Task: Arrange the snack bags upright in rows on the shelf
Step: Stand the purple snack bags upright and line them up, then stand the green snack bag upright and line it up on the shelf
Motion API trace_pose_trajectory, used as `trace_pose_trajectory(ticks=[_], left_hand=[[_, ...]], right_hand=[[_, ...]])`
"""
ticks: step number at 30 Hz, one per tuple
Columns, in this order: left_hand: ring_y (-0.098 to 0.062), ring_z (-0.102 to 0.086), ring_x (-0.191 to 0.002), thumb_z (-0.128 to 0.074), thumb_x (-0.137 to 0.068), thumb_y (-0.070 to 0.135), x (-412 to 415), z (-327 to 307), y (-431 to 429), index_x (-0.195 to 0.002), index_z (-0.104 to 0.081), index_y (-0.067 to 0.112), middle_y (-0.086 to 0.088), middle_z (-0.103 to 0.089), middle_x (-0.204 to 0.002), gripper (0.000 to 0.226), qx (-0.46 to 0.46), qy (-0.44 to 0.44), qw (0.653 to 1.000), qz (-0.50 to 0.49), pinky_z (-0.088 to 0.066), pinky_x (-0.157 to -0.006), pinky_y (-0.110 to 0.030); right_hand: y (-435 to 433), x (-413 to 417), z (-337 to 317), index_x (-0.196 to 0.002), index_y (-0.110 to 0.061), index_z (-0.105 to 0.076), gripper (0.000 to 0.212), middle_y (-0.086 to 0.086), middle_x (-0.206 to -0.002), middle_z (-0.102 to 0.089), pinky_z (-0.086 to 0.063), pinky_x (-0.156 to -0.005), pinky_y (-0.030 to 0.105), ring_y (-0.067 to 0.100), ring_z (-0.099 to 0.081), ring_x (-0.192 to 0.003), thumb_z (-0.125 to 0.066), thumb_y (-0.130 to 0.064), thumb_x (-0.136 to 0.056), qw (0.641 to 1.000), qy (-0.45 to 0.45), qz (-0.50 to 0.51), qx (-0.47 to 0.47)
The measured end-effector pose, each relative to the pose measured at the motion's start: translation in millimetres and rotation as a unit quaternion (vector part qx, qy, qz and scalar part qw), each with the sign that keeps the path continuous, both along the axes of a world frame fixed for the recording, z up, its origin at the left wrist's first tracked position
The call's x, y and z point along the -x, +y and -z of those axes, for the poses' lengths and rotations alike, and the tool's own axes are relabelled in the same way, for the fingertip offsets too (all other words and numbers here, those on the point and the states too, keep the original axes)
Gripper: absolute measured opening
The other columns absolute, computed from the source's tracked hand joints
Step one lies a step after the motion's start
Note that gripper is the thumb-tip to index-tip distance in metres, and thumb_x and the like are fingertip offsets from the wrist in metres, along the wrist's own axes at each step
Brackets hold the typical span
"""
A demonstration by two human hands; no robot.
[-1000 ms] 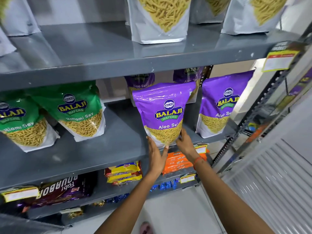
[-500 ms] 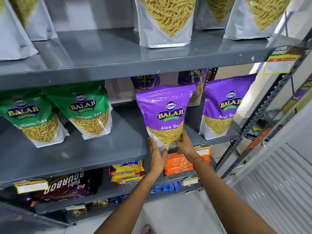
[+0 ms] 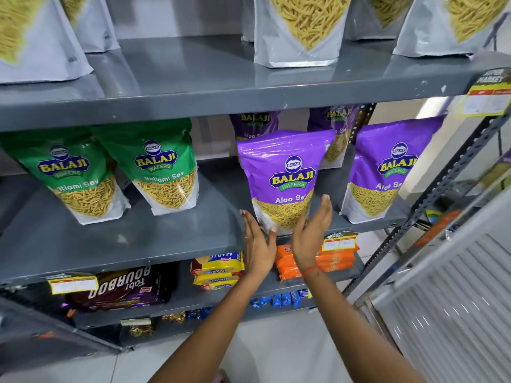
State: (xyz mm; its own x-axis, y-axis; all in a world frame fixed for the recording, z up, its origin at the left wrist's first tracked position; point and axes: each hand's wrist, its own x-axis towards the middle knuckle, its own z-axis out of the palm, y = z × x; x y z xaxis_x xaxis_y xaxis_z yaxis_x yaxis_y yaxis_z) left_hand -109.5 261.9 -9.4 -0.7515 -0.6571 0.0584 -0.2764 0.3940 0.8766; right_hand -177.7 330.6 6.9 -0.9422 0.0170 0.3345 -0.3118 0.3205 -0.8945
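A purple Aloo Sev bag stands upright near the front edge of the grey middle shelf. My left hand is at its lower left with fingers spread, the thumb just touching the bag's base. My right hand is at the lower right, palm open and slightly off the bag. A second purple bag stands to the right, and two more stand behind. Two green Ratlami Sev bags stand to the left.
White sev bags line the upper shelf. The lower shelves hold Bourbon packs, yellow Marie packs and orange packs. A slotted metal upright and a ribbed white panel bound the right side.
Both hands have let go of the purple bag's base and opened beside it. The bag stays standing on the shelf.
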Motion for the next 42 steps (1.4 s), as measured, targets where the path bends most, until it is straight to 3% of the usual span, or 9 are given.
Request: trace_pose_trajectory(ticks=[3,8,12,16,20,27,32,37,42], left_hand=[[-0.012,0.000,-0.142,-0.041,-0.095,0.027,-15,-10,-22,-0.145,0.004,0.009,-0.007,0.006,-0.158,0.069,0.063,0.072,0.994,-0.043,-0.007,-0.113,-0.022],[-0.015,-0.002,-0.143,-0.043,-0.095,0.024,-46,-17,-98,-0.144,0.004,0.009,-0.007,0.007,-0.155,0.070,0.116,0.108,0.984,-0.085,-0.006,-0.118,-0.031],[-0.025,-0.003,-0.146,-0.052,-0.092,0.026,-69,-7,-179,-0.144,0.001,0.001,-0.017,0.001,-0.157,0.078,0.030,0.069,0.989,-0.126,-0.005,-0.120,-0.036],[-0.028,-0.006,-0.146,-0.063,-0.085,0.018,-70,0,-249,-0.143,0.003,-0.002,-0.019,0.000,-0.157,0.090,-0.105,0.013,0.988,-0.108,-0.009,-0.119,-0.034],[-0.028,-0.036,-0.135,-0.071,-0.076,0.009,-68,1,-288,-0.143,-0.017,0.009,-0.013,-0.032,-0.150,0.086,-0.138,-0.026,0.989,-0.052,-0.037,-0.107,-0.035],[-0.030,-0.048,-0.123,-0.058,-0.073,-0.005,-86,6,-286,-0.138,-0.029,0.015,-0.012,-0.047,-0.139,0.073,-0.139,-0.020,0.990,0.010,-0.049,-0.087,-0.035],[-0.031,-0.044,-0.127,-0.058,-0.074,-0.009,-114,16,-260,-0.138,-0.030,0.006,-0.017,-0.046,-0.139,0.073,-0.113,-0.022,0.992,0.056,-0.043,-0.103,-0.044],[-0.030,-0.041,-0.131,-0.058,-0.076,-0.011,-139,20,-227,-0.140,-0.026,0.006,-0.016,-0.042,-0.143,0.074,-0.132,-0.017,0.990,0.043,-0.036,-0.111,-0.045],[-0.029,-0.044,-0.129,-0.061,-0.079,-0.005,-150,12,-216,-0.140,-0.030,0.010,-0.016,-0.043,-0.142,0.070,-0.145,-0.023,0.989,0.022,-0.039,-0.109,-0.045]], right_hand=[[-26,-37,-10,-0.138,-0.009,-0.029,0.052,0.017,-0.145,-0.031,-0.017,-0.115,0.020,0.018,-0.025,-0.137,-0.039,-0.004,-0.087,0.993,0.113,-0.003,0.022],[-100,-83,-19,-0.137,-0.009,-0.032,0.053,0.017,-0.140,-0.037,-0.021,-0.116,0.024,0.014,-0.029,-0.134,-0.042,0.002,-0.085,0.983,0.155,-0.098,0.023],[-174,-93,-13,-0.138,0.000,-0.029,0.059,0.018,-0.146,-0.034,-0.014,-0.115,0.018,0.022,-0.027,-0.137,-0.043,0.008,-0.080,0.979,0.076,-0.190,-0.019],[-229,-70,-2,-0.139,0.008,-0.018,0.062,0.025,-0.150,-0.022,-0.015,-0.116,0.034,0.035,-0.020,-0.141,-0.045,0.011,-0.083,0.953,-0.100,-0.275,-0.076],[-259,-45,-7,-0.136,0.001,-0.032,0.054,0.020,-0.144,-0.037,-0.028,-0.115,0.043,0.032,-0.033,-0.136,-0.048,0.005,-0.084,0.931,-0.210,-0.293,-0.052],[-243,-60,-3,-0.138,-0.008,-0.031,0.051,0.012,-0.144,-0.040,-0.033,-0.112,0.042,0.025,-0.039,-0.132,-0.046,0.001,-0.090,0.923,-0.222,-0.313,-0.013],[-204,-87,5,-0.137,-0.011,-0.033,0.048,-0.001,-0.132,-0.043,-0.034,-0.101,0.029,0.014,-0.040,-0.123,-0.043,0.002,-0.092,0.927,-0.201,-0.318,0.007],[-174,-102,11,-0.136,-0.010,-0.035,0.050,0.012,-0.134,-0.046,-0.036,-0.109,0.044,0.027,-0.042,-0.126,-0.046,-0.009,-0.087,0.930,-0.175,-0.324,-0.021],[-163,-111,20,-0.137,-0.014,-0.034,0.051,0.015,-0.140,-0.041,-0.033,-0.111,0.054,0.029,-0.039,-0.132,-0.040,0.002,-0.090,0.926,-0.197,-0.321,-0.021]])
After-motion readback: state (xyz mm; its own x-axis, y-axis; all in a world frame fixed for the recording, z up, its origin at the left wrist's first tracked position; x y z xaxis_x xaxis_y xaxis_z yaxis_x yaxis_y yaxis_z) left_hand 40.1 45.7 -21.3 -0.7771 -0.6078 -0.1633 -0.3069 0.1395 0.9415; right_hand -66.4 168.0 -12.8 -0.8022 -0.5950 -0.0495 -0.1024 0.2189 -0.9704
